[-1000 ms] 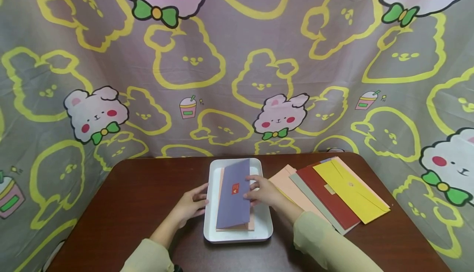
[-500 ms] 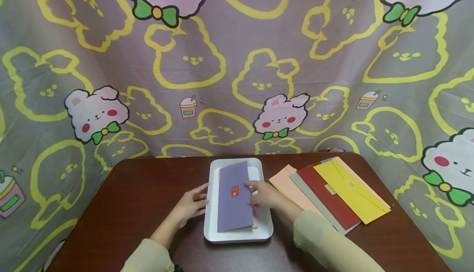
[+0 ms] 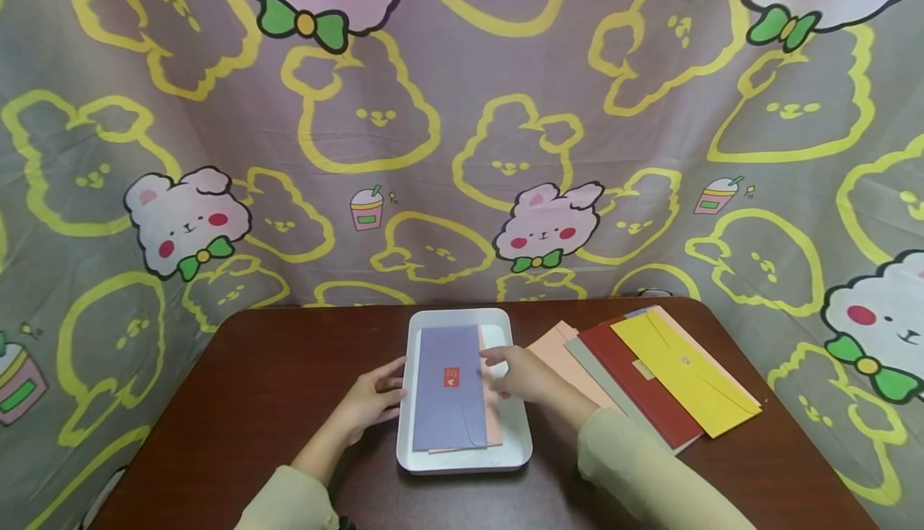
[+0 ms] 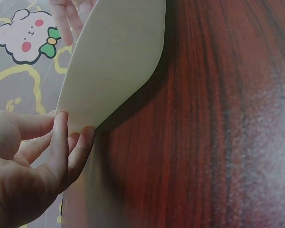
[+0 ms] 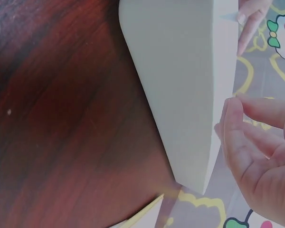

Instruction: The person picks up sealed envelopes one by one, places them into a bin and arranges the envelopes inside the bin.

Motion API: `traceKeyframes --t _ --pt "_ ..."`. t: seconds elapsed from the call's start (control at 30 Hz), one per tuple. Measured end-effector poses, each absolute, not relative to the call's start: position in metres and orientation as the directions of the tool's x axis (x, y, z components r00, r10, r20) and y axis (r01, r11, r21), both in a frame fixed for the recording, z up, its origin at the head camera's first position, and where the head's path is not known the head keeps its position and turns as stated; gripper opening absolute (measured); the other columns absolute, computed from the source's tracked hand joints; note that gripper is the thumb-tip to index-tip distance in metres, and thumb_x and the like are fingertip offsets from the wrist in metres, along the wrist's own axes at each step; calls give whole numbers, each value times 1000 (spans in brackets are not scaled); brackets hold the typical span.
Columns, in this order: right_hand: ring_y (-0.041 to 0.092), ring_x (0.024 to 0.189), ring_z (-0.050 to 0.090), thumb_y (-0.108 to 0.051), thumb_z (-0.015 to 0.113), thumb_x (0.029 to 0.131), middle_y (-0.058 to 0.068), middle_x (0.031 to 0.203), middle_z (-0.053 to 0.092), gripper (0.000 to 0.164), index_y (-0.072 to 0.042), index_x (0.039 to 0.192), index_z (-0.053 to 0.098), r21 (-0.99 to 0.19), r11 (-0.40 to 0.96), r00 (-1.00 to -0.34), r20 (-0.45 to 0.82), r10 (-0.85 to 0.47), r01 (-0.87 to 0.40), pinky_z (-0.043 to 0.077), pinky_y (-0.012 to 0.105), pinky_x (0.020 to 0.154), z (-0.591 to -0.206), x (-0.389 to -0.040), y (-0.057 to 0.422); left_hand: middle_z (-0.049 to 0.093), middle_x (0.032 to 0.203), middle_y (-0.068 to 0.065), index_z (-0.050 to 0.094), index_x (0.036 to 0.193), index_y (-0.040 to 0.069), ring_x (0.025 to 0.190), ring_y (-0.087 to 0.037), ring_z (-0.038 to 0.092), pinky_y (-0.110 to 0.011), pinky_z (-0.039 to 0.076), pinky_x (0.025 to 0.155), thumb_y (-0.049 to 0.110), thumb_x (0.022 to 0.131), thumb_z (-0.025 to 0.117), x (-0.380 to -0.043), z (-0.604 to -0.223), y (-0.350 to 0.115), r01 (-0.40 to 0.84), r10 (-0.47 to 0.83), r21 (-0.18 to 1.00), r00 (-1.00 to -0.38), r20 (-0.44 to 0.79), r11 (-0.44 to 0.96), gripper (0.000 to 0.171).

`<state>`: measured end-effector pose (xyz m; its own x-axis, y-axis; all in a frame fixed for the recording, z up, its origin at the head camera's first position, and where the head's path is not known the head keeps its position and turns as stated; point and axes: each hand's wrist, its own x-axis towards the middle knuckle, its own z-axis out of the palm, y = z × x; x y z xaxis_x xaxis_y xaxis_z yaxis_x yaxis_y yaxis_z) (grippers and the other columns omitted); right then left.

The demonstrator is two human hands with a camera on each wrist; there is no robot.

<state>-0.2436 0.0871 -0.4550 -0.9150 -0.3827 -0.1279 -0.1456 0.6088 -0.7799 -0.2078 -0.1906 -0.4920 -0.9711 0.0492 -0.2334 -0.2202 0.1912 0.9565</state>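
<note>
- The purple envelope (image 3: 443,410) lies inside the white tray (image 3: 516,446), lengthwise, a red label (image 3: 451,378) with a white heart at its middle.
- Beneath it, a pink envelope (image 3: 494,431) shows along the right edge and slightly at the near edge.
- Left hand (image 3: 366,403): fingers loosely bent, tips against the tray's outer left wall.
- Right hand (image 3: 527,374): reaches over the tray's right rim, fingers and thumb slightly apart, beside the purple envelope's right edge; I cannot tell whether the tips touch paper.
- Inside the tray, white floor shows between the envelopes and the right wall; the left margin is narrower.
- Right of the tray, a fanned stack includes grey (image 3: 623,398), red (image 3: 626,374) and yellow (image 3: 693,378) envelopes.
- The dark brown, wood-grained bench (image 3: 303,378) meets a grey-mauve curtain (image 3: 447,57) printed with yellow outlines and white rabbits.
</note>
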Motion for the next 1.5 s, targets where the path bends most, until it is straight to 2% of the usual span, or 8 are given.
traceKeyframes --t 0.27,0.47,0.57,0.7,0.83,1.07,1.33,1.5 --pt "15 60 62 9 73 86 16 112 71 49 2 134 64 -763 614 -910 -86 -405 -201 54 29 59 -443 -246 95 66 120 -20 50 150 4 93 -24 67 -39 60 73 -7 96 65 -207 -492 -191 -222 42 953 -971 -235 204 58" --pt "16 65 63 4 73 89 11 102 73 43 5 131 65 -801 540 -867 -55 -496 -258 56 32 62 -436 -251 108 67 121 -20 51 150 4 93 -26 68 -40 60 74 -7 96 66 -207 -493 -191 -218 40 953 -972 -231 213 58" --pt "26 73 67 -3 72 93 11 102 73 37 5 129 66 -827 493 -856 -28 -516 -271 59 42 68 -432 -252 115 67 120 -20 51 150 4 93 -26 68 -41 60 74 -7 96 65 -207 -493 -191 -216 43 954 -972 -230 209 58" --pt "38 83 68 -12 71 97 9 101 72 32 0 127 68 -843 466 -877 15 -480 -269 59 52 76 -429 -252 123 66 120 -20 50 151 4 93 -25 67 -40 60 73 -7 96 65 -208 -492 -191 -216 47 954 -972 -230 209 57" --pt "38 84 67 -16 71 99 7 100 71 32 -2 128 68 -848 442 -888 69 -455 -292 59 52 77 -426 -250 133 66 121 -21 50 151 4 93 -25 67 -39 60 73 -6 96 65 -208 -492 -191 -217 49 953 -971 -232 212 57" --pt "32 95 67 -17 67 101 14 115 71 35 -2 133 65 -840 434 -887 113 -447 -326 58 39 81 -418 -249 160 66 121 -21 50 151 4 92 -25 67 -38 60 72 -7 96 65 -208 -492 -191 -217 45 953 -972 -232 213 57" --pt "27 96 68 -15 66 102 15 117 71 39 3 136 61 -849 432 -918 138 -373 -303 58 34 82 -415 -250 203 66 120 -20 50 151 4 92 -24 67 -39 60 73 -6 96 65 -208 -492 -190 -218 48 953 -971 -233 212 57" --pt "25 100 68 -14 66 102 20 120 69 42 4 139 58 -853 431 -936 170 -308 -296 58 36 86 -417 -248 232 66 120 -20 50 150 4 92 -24 67 -39 60 73 -7 96 65 -208 -491 -190 -214 50 955 -972 -229 206 58"
